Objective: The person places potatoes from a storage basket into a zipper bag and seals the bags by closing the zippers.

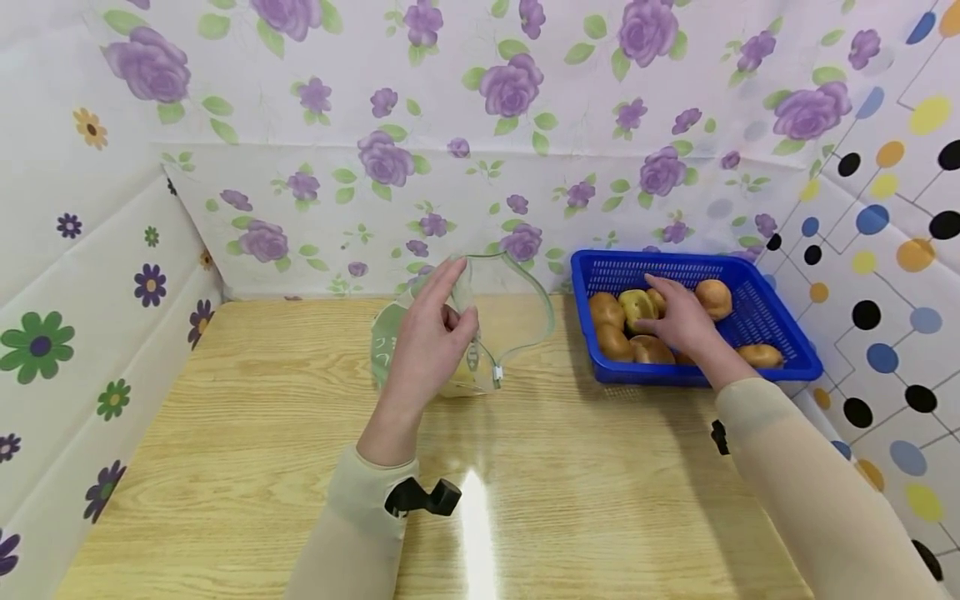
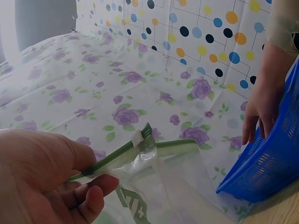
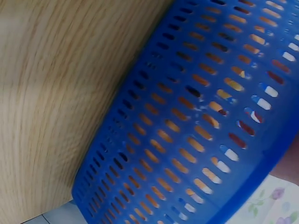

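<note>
A clear zip bag [image 1: 517,304] with a green-edged mouth and a white slider stands on the table, its mouth spread wide. My left hand [image 1: 431,337] holds the bag's rim; in the left wrist view the green zip strip [image 2: 117,154] runs between thumb and fingers. Over the blue basket [image 1: 795,354], my right hand [image 1: 682,321] reaches in with fingers spread above a yellow-green lumpy fruit or vegetable [image 1: 634,310]. Whether it touches that piece I cannot tell. Several brown, potato-like pieces [image 1: 606,310] lie around it. In the right wrist view the basket wall [image 3: 187,121] hides the fingers.
A round tan piece [image 1: 713,299] lies at the basket's back, and an oblong one [image 1: 761,357] at its front right. Flowered sheeting [image 1: 382,158] hangs behind the wooden table [image 1: 247,433]; dotted sheeting [image 1: 885,275] stands close on the right.
</note>
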{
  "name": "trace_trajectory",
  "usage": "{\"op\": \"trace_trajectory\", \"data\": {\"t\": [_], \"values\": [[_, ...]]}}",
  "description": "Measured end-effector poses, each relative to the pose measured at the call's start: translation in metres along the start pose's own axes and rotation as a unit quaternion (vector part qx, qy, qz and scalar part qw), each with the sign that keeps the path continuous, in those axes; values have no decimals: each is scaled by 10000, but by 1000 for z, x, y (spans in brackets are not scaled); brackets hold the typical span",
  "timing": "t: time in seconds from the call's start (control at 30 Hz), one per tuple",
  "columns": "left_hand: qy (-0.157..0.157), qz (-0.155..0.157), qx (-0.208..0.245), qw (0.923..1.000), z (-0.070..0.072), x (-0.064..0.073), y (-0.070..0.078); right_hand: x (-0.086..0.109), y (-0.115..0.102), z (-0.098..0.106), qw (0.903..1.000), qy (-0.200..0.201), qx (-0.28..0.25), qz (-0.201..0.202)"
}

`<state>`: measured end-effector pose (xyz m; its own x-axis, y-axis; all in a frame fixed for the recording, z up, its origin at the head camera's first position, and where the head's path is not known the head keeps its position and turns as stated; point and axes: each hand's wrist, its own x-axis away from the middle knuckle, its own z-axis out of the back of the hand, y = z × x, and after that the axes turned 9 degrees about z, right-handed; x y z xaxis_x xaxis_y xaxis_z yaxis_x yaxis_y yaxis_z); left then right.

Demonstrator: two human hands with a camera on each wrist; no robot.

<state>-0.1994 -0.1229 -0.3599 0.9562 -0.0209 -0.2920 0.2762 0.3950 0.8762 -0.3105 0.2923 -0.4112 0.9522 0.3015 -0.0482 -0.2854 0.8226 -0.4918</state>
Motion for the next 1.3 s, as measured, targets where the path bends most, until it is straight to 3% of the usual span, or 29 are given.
{"op": "trace_trajectory", "data": {"t": [0.57, 0.93, 1.3], "values": [[-103, -1, 51, 9999, 0, 0, 2, -9, 24, -9, 9998, -62, 198, -61], [-181, 27, 128, 9998, 2, 2, 1, -20, 36, -17, 9995, -308, -59, 69], [-216, 54, 174, 9996, 2, 1, -1, -25, 34, -22, 9987, -487, -150, 43]]}}
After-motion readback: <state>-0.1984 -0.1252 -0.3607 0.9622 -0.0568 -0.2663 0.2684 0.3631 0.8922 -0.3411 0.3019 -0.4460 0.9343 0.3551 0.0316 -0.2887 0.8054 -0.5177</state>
